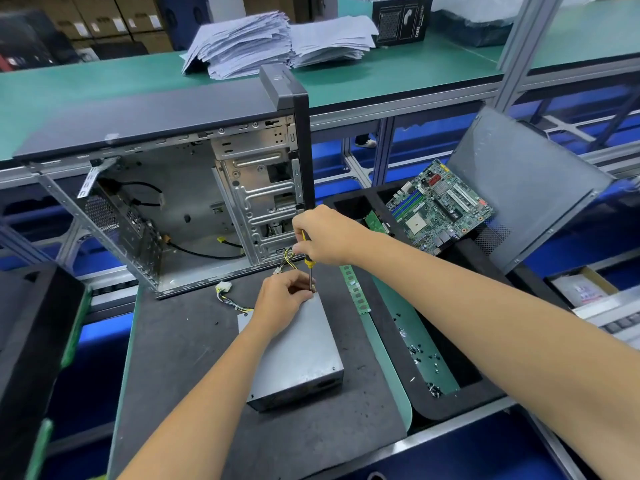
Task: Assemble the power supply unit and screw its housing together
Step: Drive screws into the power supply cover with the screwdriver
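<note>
The grey metal power supply unit [301, 355] lies flat on the dark mat [194, 375] with its cover on. Its yellow and black cable bundle [228, 296] trails out at the far left. My right hand [325, 237] grips a yellow and black screwdriver [307, 261] held upright, the tip down at the unit's far right corner. My left hand [285, 299] rests on that far corner, fingers pinched around the screwdriver's tip and a small screw, which is mostly hidden.
An open computer case [194, 202] lies on its side behind the mat. A motherboard [440, 206] leans in a black tray at right, beside a grey side panel [533, 181]. A RAM stick [356, 289] and several loose screws [420, 355] lie to the right.
</note>
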A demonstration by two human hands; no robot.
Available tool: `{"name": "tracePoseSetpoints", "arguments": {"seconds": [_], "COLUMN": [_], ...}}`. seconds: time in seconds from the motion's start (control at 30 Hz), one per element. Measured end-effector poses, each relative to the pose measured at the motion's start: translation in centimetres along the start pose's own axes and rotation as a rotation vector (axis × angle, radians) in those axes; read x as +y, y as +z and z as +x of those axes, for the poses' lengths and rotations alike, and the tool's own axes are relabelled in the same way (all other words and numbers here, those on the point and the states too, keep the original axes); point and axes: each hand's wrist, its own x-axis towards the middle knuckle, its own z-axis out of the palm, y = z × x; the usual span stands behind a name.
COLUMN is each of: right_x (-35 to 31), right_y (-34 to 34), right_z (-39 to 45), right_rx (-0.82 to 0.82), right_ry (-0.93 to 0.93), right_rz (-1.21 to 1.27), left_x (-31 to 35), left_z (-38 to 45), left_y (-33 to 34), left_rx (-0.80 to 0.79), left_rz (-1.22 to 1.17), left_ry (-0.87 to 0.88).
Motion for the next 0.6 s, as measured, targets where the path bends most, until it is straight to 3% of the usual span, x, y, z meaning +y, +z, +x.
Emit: {"name": "tracePoseSetpoints", "arguments": {"seconds": [0.6], "right_x": [-1.0], "right_y": [0.4], "right_z": [1.3], "right_rx": [-0.085], "right_ry": [-0.165], "right_rz": [-0.189], "left_x": [-0.4], "left_z": [0.3], "left_y": [-0.4], "left_rx": [-0.065], "left_rz": [-0.081], "left_ry": [-0.076]}}
